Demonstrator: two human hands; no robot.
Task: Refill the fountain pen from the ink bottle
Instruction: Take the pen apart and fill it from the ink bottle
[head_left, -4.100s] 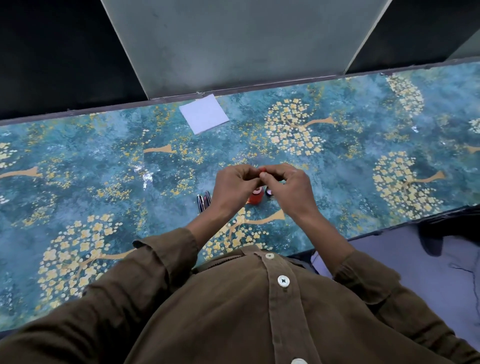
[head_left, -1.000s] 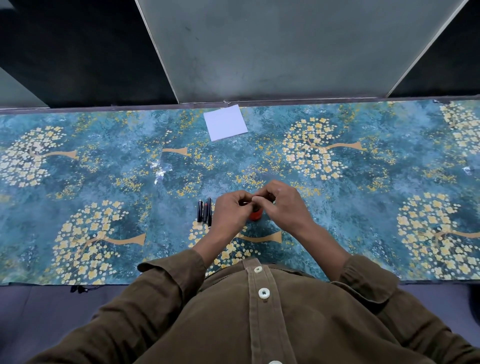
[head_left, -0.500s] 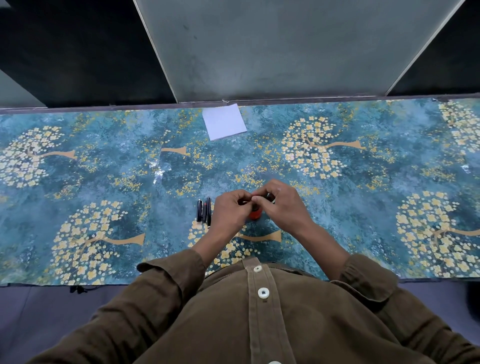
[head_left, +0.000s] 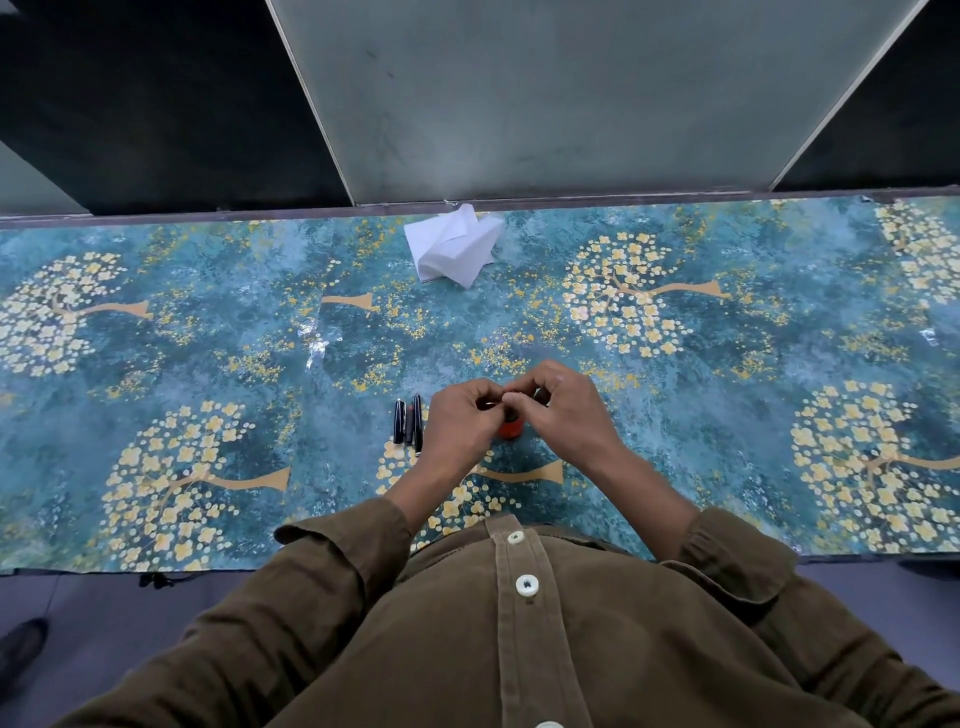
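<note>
I see a floral blue table (head_left: 208, 332), tissue (head_left: 453, 244) at 12 o'clock; both hands (head_left: 460, 415) (head_left: 561, 410) pinch something hidden above the red bottle (head_left: 509, 428), contents unseen.

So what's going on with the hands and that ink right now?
Left hand, right hand: fingertips pinched together over the red ink bottle. Pen parts lie beside. Nothing blocking.

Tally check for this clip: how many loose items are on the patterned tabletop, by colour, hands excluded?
Black: 2, the slim pen pieces lying side by side, left of the left hand.
Red: 1, the ink bottle under both hands; the right hand partly hides it.
White: 1, the tissue at the far edge.
Total: 4. Anything pinched in the fingers is hidden.
</note>
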